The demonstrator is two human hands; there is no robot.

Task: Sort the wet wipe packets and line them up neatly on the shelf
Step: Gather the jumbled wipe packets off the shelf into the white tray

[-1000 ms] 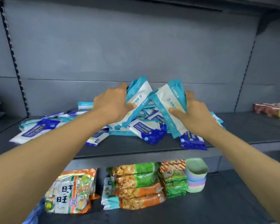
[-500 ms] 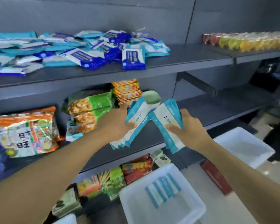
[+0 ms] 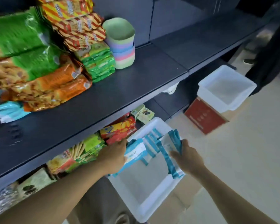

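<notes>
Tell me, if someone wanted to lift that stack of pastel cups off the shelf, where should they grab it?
Probably round the lower cups of the pastel cup stack, coming from the front or its right. The stack stands upright on the dark shelf, snack packets crowd its left side, and its right is open. Gripping only the top green cup might lift that one out of the nest.

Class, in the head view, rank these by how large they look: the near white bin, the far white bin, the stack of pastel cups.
1. near white bin, clearly largest, though nearest the camera
2. far white bin
3. stack of pastel cups, close to the far bin in apparent size, so unsure
</notes>
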